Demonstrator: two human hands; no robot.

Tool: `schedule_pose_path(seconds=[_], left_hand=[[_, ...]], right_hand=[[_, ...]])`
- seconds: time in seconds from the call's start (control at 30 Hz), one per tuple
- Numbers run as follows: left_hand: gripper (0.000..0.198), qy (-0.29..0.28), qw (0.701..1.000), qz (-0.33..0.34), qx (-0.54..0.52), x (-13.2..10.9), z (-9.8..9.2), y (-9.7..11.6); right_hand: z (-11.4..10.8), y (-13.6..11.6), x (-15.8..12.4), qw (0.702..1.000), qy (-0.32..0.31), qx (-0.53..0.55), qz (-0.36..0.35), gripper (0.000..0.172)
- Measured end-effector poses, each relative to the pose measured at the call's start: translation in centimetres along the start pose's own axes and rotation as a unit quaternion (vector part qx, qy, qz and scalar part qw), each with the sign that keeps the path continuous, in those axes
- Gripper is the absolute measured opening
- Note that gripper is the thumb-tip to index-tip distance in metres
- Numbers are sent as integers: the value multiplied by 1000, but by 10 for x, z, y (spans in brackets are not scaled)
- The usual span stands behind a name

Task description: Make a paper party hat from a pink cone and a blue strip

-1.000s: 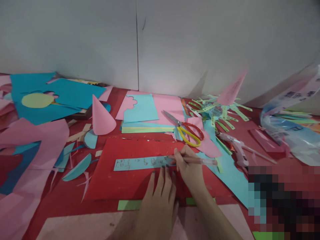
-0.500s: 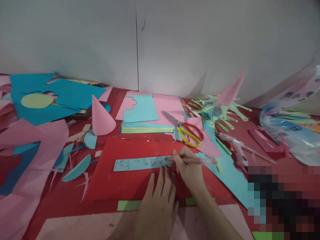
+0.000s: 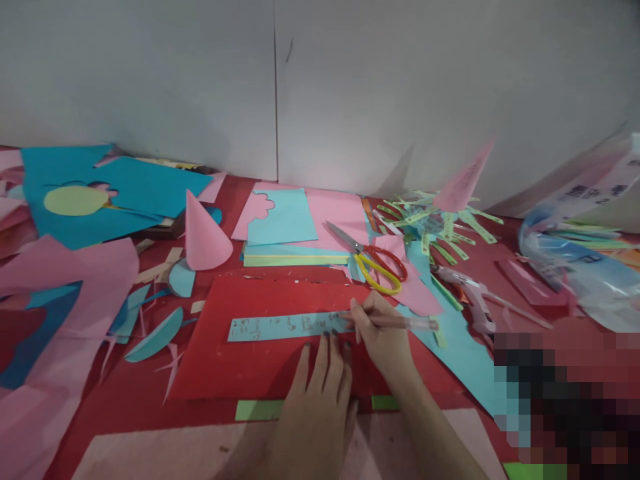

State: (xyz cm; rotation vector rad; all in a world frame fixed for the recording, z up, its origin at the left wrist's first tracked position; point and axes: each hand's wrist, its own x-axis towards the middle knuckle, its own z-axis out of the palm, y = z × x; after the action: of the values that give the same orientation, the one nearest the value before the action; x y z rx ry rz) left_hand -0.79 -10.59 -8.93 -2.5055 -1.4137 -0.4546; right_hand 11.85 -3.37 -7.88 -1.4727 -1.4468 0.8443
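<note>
My right hand [image 3: 383,337] is closed around a pen [image 3: 405,323], its tip on a light blue paper strip [image 3: 280,327] that bears small handwritten marks. The strip lies on a red sheet [image 3: 210,373]. My left hand [image 3: 320,400] lies flat with fingers outstretched, its fingertips at the strip's lower edge. Behind the strip, scissors [image 3: 367,253] with one red and one yellow handle rest on paper pieces, blades apart. A pink paper cone [image 3: 205,237] stands behind the red sheet's left corner.
To the right lie a glue gun [image 3: 473,293] and a clear plastic bag [image 3: 575,247]. A pink cone with green paper strips [image 3: 463,183] stands near the wall. Blue sheets [image 3: 165,187] and pink paper offcuts [image 3: 100,293] cover the left. A paper stack [image 3: 295,257] sits behind.
My right hand and the pen have shifted slightly right along the strip, and more marks show near the pen tip. My left hand stays in place.
</note>
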Motion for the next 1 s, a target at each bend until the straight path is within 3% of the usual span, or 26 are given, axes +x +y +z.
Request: schedule_pose_path(seconds=[1.0], left_hand=[[41,33,999,-21,-22,3,-2,2]], right_hand=[[0,-1,1,999,32,-38,9,30]])
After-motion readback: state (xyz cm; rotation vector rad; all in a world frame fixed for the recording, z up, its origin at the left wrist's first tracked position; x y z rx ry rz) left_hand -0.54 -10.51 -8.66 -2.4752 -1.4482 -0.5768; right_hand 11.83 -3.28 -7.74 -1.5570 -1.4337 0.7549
